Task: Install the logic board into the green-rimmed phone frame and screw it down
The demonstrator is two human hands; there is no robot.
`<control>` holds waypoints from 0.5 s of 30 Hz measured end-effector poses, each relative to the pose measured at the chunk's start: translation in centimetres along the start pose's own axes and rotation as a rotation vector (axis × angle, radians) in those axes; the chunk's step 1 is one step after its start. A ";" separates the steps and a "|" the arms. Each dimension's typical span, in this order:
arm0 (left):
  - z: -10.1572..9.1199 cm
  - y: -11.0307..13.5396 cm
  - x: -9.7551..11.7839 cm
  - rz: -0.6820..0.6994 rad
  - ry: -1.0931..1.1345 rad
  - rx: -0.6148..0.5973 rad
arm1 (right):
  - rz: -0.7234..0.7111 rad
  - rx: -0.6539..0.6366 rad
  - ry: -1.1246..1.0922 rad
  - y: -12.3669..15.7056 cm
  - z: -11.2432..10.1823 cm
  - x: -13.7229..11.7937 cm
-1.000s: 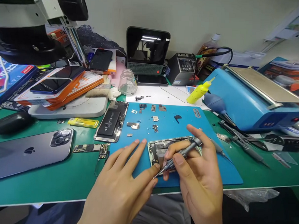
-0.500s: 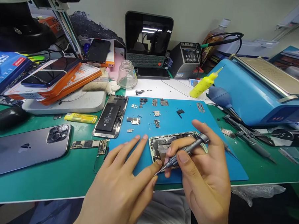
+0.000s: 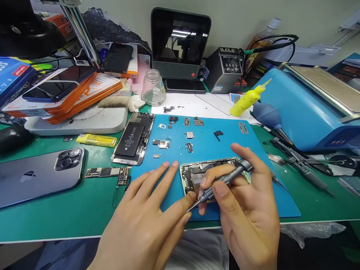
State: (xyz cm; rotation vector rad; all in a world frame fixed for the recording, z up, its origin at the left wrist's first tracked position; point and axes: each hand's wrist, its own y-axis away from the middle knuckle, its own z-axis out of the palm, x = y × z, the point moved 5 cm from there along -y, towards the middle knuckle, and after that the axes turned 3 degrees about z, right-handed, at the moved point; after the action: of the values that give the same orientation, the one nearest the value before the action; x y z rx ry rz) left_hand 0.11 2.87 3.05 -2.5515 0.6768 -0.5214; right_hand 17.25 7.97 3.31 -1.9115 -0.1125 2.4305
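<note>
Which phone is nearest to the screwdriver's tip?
The opened phone with the pale green rim, on the blue mat. The right hand holds the screwdriver, its tip by that phone's corner; others, like the purple-grey phone, lie farther away.

Display [image 3: 180, 43] at the back, screen dark apart from reflections. Jar [image 3: 153, 90] just in front of its left corner, control box [image 3: 226, 71] to its right. Yellow bottle [image 3: 245, 105] tilted, blue bulb [image 3: 267, 115] right beside it, then the blue machine [image 3: 312, 113]. Left: orange boxes [image 3: 76, 102] piled on a white base [image 3: 69, 127], lighter [image 3: 96, 140] in front, mouse [image 3: 9, 139] further left, grey phone [image 3: 31, 180] nearest, camera side up.
</note>
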 end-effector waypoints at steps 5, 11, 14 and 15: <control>0.0 0.0 0.1 0.001 -0.012 0.002 | 0.017 0.002 0.006 -0.2 -0.1 -0.2; -0.1 -0.2 0.0 -0.004 -0.020 0.030 | -0.026 0.046 0.104 0.0 -1.2 -0.4; 0.0 -0.1 0.0 -0.015 -0.003 0.020 | -0.086 0.041 0.259 0.9 -2.1 -0.4; 0.0 -0.1 0.0 -0.017 0.002 0.017 | -0.099 0.036 0.297 1.3 -2.4 -0.3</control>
State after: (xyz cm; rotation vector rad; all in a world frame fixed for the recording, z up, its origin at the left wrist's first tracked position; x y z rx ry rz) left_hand 0.09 2.97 3.10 -2.5437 0.6490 -0.5334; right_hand 19.64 6.77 2.93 -2.1671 -0.1456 2.0467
